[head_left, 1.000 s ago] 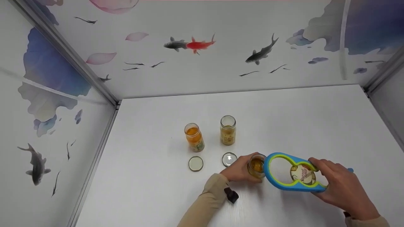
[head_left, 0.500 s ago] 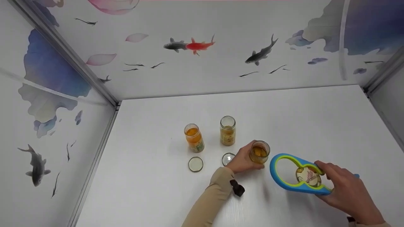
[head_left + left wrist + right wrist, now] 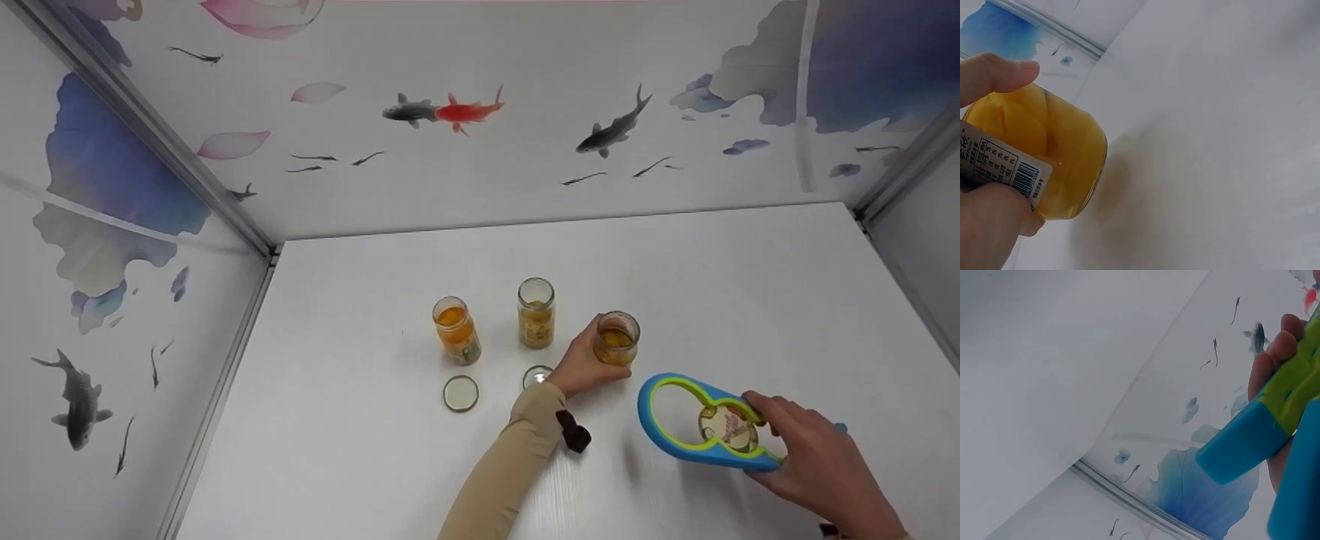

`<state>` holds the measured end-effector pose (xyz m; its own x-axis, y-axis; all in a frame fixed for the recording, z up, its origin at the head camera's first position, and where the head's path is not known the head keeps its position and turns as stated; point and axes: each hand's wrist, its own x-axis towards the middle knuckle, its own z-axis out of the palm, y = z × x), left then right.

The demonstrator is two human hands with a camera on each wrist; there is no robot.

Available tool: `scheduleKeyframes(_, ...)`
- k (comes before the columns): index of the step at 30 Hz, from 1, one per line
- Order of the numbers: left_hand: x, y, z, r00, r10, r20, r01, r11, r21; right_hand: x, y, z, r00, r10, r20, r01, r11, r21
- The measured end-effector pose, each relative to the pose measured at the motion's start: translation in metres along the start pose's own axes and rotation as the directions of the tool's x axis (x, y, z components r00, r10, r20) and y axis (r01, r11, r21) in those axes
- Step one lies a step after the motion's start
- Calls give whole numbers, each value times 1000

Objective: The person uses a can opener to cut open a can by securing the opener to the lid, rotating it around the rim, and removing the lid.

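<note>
In the head view my left hand (image 3: 583,364) grips a lidless glass jar (image 3: 617,349) with yellow fruit pieces inside. The left wrist view shows thumb and fingers around this jar (image 3: 1067,149), across its barcode label (image 3: 1005,163); a shadow falls on the table beside its base. My right hand (image 3: 817,446) holds a blue-and-green jar opener (image 3: 697,451) by its handle end. A round printed lid (image 3: 727,427) sits within the opener's smaller ring. Seen from the right wrist, fingers (image 3: 1275,354) wrap the opener's handles (image 3: 1247,441).
Two lidless jars stand farther back, one with orange contents (image 3: 459,337) and one with yellowish contents (image 3: 536,330). In front of them lie two lids, a pale one (image 3: 460,394) and a shiny one (image 3: 536,376) partly behind my left wrist. Walls with painted fish border the white table (image 3: 337,450).
My left hand has carried the jar away from the opener, toward the back of the table. The right hand, still holding opener and lid, has hardly moved.
</note>
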<state>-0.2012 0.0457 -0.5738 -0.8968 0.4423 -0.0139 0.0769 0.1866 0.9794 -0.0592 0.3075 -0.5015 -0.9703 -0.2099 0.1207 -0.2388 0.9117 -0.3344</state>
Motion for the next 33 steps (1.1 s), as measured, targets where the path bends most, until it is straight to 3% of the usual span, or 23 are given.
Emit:
scheduleKeyframes(8,11,-4,9,1000,4,-16,-4,1000,-2,-4,0,1,999,23,25,-23,1000,11)
scheduleKeyframes(14,21,-5,13,999,50,-11,-50,999,6,-6,2,2,999,38,35,-38,999,4)
scheduleKeyframes(23,32,-8,21,993,32,-117,-27,999,42,-6,-1,5,998,48,49,-49,999,16)
scheduleKeyframes(28,38,-7,25,989,-4,-146,9,999,36,-7,-4,7,996,60,60,-62,998,19)
scheduleKeyframes(33,42,-8,27,987,13,-160,-7,999,39,-8,-5,10,996,63,59,-64,998,17)
